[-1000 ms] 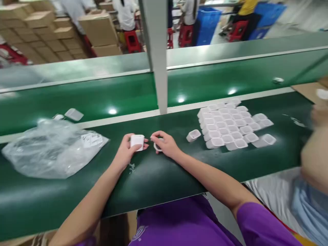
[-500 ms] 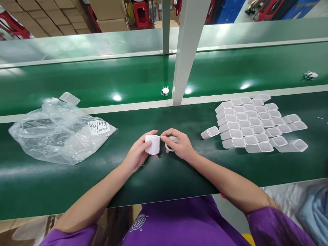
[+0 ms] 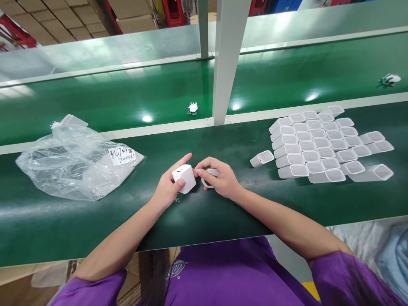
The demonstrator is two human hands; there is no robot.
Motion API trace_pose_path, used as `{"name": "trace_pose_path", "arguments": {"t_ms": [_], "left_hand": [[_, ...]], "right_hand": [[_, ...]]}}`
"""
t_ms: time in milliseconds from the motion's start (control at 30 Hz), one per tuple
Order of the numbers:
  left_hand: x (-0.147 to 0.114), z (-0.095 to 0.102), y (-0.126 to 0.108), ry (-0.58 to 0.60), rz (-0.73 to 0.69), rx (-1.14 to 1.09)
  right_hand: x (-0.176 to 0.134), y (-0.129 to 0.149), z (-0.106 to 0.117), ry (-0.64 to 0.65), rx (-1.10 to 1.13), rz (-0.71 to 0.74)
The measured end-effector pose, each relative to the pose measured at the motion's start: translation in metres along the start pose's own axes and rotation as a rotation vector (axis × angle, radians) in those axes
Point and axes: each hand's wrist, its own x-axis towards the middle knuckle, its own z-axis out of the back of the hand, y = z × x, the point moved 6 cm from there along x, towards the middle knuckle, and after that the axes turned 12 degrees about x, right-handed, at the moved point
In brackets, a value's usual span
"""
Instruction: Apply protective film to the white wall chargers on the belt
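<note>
My left hand [image 3: 167, 187] is closed around a white charger housing [image 3: 185, 179], thumb on its near side and forefinger stretched out behind it. The housing's top face with small port slots is turned up toward me. Just to the right, my right hand [image 3: 221, 178] is closed, holding a white ring-shaped roll [image 3: 209, 177] in its curled fingers. Its thumb and forefinger are pinched together close to the housing's right side; whatever is between them is too small to make out. Tiny light scraps [image 3: 177, 199] lie on the green worktop below the left hand.
Rows of white open-ended sleeves [image 3: 312, 146] lie at right, with a single sleeve [image 3: 262, 158] beside them. A clear plastic bag [image 3: 76, 165] with a handwritten label rests at left. A metal post [image 3: 225, 63] rises behind my hands. A small circuit part [image 3: 193, 108] sits on the green belt [image 3: 127, 97].
My left hand has tilted the housing, so its slotted face now shows where a plain side faced me before. The right hand stays close by, still holding the roll. The whole view has shifted slightly.
</note>
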Motion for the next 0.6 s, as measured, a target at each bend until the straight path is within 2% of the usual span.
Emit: {"name": "trace_pose_path", "arguments": {"t_ms": [100,233,300,433,600], "left_hand": [[0.000,0.001,0.001,0.005,-0.010,0.028],[0.000,-0.003,-0.005,0.045,-0.018,0.104],[-0.001,-0.005,-0.011,0.045,-0.027,0.161],[-0.001,-0.008,-0.019,0.061,-0.045,0.257],[0.000,-0.008,-0.020,0.058,-0.060,0.225]], "right_hand": [[0.001,0.008,0.004,-0.015,-0.087,0.119],[-0.003,0.023,0.007,-0.055,-0.340,0.392],[-0.005,0.026,0.007,-0.061,-0.423,0.477],[-0.008,0.030,0.006,-0.058,-0.541,0.555],[-0.011,0.031,0.004,-0.071,-0.639,0.598]]}}
